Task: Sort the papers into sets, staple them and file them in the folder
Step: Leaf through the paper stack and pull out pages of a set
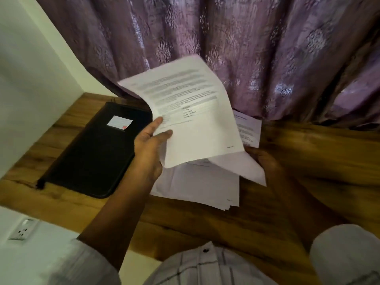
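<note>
My left hand point(148, 149) pinches the left edge of a printed sheet point(191, 112) and holds it lifted and curled above the table. Under it lies a stack of white papers point(197, 186) on the wooden table point(308, 161). My right hand point(265, 161) is at the stack's right side, holding the edge of a lower sheet point(242, 165); its fingers are mostly hidden by paper. A black zip folder point(92, 153) with a white label lies closed to the left of the stack. No stapler is visible.
Another printed sheet point(248, 128) lies at the back right of the stack, near the purple curtain point(226, 48). A white wall point(26, 79) bounds the table on the left, with a power socket point(22, 231) below the table edge.
</note>
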